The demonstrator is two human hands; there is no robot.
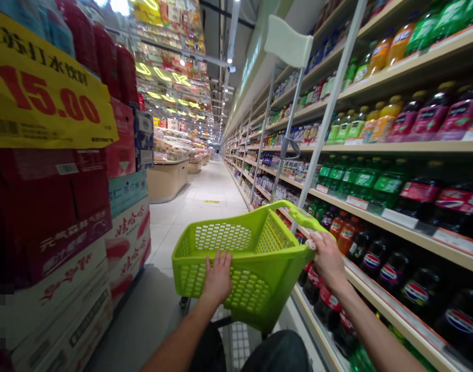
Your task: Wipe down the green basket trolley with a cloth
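A green plastic shopping cart (244, 274) stands in front of me, turned sideways, its basket holding nothing that I can see. My left hand (218, 276) lies against the cart's near side wall, fingers spread and pointing up toward the rim. At the right end, my right hand (326, 258) is closed around the corner by the cart's handle (308, 218), with something small and pale between the hand and the cart. My knees show below the basket.
Shelves of bottled drinks (383, 147) line the right side close to the cart. Stacked drink cartons (124, 232) with a yellow price sign (46, 98) stand at the left. A tiled aisle (217, 181) runs ahead past display counters (167, 178).
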